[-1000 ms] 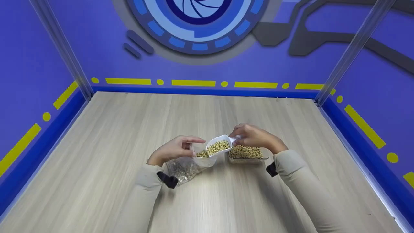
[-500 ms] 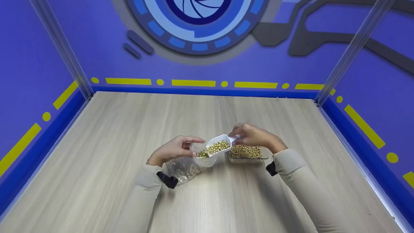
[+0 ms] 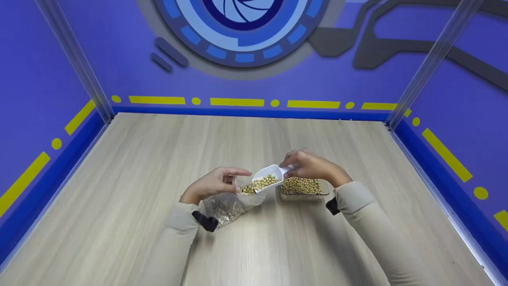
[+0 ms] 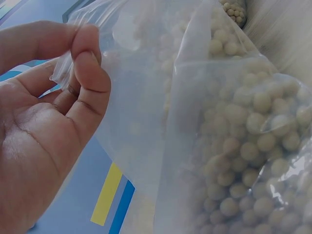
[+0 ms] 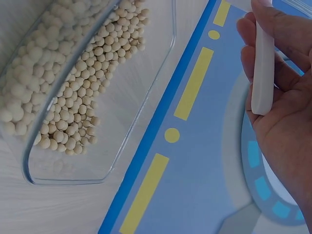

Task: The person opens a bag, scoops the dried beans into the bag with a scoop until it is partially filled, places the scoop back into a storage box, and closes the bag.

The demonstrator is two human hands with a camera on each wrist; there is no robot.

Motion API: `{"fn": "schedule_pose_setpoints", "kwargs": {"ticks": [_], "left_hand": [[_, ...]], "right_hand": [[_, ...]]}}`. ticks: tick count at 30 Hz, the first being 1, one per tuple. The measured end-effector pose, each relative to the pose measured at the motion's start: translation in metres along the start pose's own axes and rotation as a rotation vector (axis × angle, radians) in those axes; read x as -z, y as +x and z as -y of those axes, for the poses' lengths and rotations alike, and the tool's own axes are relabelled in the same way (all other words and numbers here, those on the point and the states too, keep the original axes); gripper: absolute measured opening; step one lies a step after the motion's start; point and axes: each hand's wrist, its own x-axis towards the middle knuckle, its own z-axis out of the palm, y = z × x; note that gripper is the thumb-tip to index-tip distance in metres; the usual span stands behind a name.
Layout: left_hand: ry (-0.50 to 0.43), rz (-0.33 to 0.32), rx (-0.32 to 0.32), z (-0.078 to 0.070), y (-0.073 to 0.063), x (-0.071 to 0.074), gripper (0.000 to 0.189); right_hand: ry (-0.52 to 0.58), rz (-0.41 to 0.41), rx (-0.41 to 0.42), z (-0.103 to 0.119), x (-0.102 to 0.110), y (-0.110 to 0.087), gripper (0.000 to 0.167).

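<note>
My left hand [image 3: 214,184] pinches the upper edge of a clear plastic bag [image 4: 141,112] and holds its mouth apart. Pale round beans [image 4: 253,146] fill the bag's lower part, which rests on the table. In my right hand [image 3: 307,165] is the handle [image 5: 263,73] of a white scoop [image 3: 260,173]. The scoop tilts down to the left, its lip at the bag's mouth, with beans gathered toward that lip. A clear rectangular container [image 5: 136,122], partly filled with the same beans, stands just below and behind my right hand.
A light wood-grain table [image 3: 158,151] lies under everything. Blue panels with yellow dashes [image 3: 237,102] enclose its back and sides. Both forearms reach in from the front, and dark cameras [image 3: 205,221] are strapped at the wrists.
The scoop has tipped slightly further toward the bag, and fewer beans show in it than before. My left hand, the bag and the container stay put.
</note>
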Motion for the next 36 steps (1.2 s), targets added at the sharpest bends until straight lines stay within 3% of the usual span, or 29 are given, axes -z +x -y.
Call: {"fn": "schedule_pose_setpoints", "kwargs": {"ticks": [26, 36], "left_hand": [[-0.059, -0.003, 0.031, 0.0000, -0.0002, -0.0007, 0.053], [-0.019, -0.013, 0.032, -0.0006, 0.0000, -0.0009, 0.052]], "right_hand": [[0.036, 0.001, -0.006, 0.0038, 0.0044, 0.0022, 0.025], [0.012, -0.009, 0.019, -0.0015, 0.0064, -0.0019, 0.027]]}}
